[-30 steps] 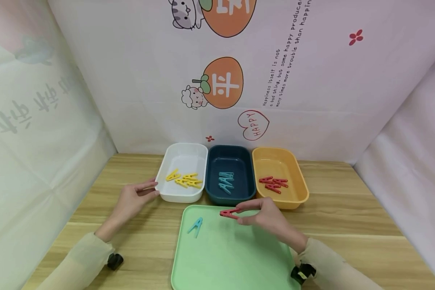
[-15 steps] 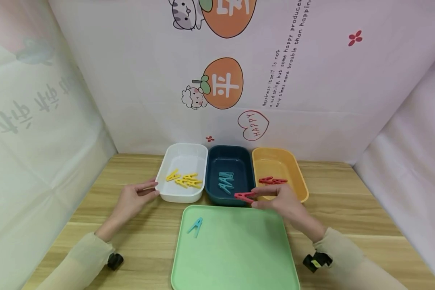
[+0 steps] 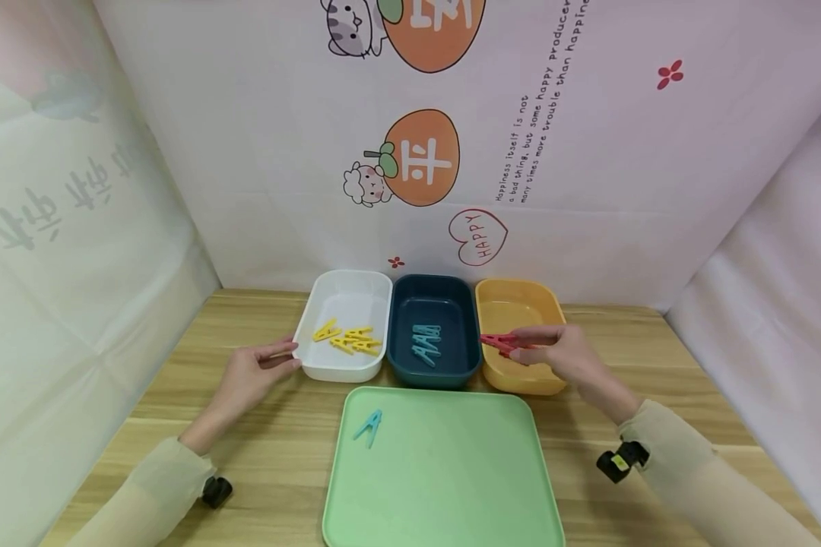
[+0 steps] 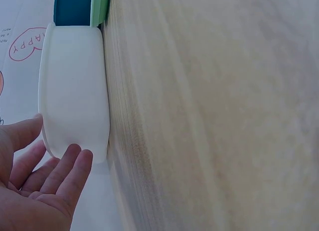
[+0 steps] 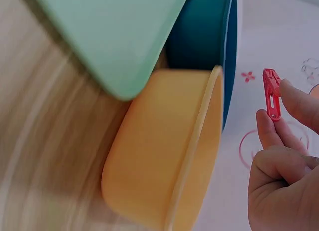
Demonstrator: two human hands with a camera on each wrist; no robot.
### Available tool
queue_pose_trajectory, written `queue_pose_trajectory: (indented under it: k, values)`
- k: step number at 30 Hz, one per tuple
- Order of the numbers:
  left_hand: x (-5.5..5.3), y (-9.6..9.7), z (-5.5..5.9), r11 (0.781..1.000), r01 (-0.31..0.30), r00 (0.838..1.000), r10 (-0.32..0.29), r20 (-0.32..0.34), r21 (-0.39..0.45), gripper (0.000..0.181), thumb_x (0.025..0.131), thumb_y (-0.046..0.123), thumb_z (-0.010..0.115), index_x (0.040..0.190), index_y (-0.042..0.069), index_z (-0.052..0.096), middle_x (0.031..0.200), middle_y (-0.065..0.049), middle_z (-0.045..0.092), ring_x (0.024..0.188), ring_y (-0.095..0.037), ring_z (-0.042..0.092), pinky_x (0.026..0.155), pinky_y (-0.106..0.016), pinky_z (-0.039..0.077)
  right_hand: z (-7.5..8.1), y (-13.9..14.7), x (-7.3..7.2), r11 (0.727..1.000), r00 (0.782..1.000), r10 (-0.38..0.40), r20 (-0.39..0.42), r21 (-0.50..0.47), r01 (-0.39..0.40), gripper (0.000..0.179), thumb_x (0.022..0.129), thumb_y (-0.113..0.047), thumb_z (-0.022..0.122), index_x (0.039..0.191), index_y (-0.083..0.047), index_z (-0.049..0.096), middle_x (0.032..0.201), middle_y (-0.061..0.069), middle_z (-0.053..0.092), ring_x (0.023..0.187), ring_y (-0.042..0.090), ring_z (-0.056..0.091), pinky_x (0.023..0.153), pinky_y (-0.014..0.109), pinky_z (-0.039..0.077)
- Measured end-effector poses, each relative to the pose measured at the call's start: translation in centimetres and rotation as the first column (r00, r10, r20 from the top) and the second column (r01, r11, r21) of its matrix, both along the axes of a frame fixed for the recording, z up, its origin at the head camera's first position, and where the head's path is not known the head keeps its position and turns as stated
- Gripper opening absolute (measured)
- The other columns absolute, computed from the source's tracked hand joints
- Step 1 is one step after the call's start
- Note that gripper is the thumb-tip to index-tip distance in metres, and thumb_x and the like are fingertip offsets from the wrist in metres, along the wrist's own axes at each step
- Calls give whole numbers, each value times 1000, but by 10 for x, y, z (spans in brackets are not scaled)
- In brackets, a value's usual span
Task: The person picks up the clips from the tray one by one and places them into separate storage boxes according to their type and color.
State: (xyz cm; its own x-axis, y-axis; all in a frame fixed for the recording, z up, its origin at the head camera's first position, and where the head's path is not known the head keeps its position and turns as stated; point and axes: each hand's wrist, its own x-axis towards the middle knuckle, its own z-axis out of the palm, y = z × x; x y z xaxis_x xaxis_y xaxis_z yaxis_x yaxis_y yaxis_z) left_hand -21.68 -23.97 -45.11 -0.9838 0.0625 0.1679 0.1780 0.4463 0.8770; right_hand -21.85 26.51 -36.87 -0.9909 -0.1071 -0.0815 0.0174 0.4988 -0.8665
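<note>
Thumb and fingertips of my right hand [image 3: 569,355] pinch a red clothespin [image 5: 271,94] over the orange bin [image 3: 520,383]. In the head view the hand and clothespin mostly cover the red clothespins lying in that bin. My left hand [image 3: 249,377] has its fingers extended, the tips right at the near left edge of the white bin [image 3: 342,374]; the left wrist view shows its thumb near the rim. Yellow clothespins [image 3: 358,344] lie in the white bin. Teal clothespins [image 3: 426,346] lie in the dark blue bin [image 3: 436,381]. A light blue clothespin [image 3: 369,428] rests on the green tray [image 3: 445,479].
The three bins stand side by side on the wooden table [image 3: 267,456], close to a printed cloth backdrop [image 3: 280,152]. The green tray lies just in front of the bins. White cloth [image 3: 787,266] hangs along both sides.
My right hand has carried the red clothespin from above the tray, past the dark blue bin's front, to over the orange bin on the right. My left hand has stayed put.
</note>
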Motion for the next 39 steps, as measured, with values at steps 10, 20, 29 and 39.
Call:
queue_pose_trajectory:
  k: [10,20,29,39]
  values:
    - [1,-1,2,1000,-3,1000,3,3,10,41,97,18,81,130,-5,71,148,-18,58,114,-37,71,85,-23,61,-7,15,-22,995,999,5,41,101,-9,52,90,-20,84,136,-1,70,141,22,64,131,38,51,101,50,44]
    - [1,0,-1,1000,-7,1000,7,2,-13,42,96,18,82,129,-5,71,148,-17,58,113,-36,71,84,-24,61,-15,18,-30,987,997,19,70,157,-30,51,90,-20,86,135,-1,71,141,22,64,130,38,51,109,64,43]
    - [2,0,-1,1000,-8,1000,8,4,1,42,96,18,82,130,-5,71,148,-17,58,114,-36,71,84,-23,61,-21,18,-37,980,995,30,91,195,-47,51,89,-19,86,133,2,71,127,19,72,119,31,56,106,54,46]
    - [0,1,0,1000,-10,1000,10,4,7,42,96,16,81,130,-5,70,148,-17,58,114,-36,71,85,-23,61,-14,23,-30,972,997,66,49,223,-75,50,94,-20,81,135,5,68,125,18,74,126,38,61,106,57,50]
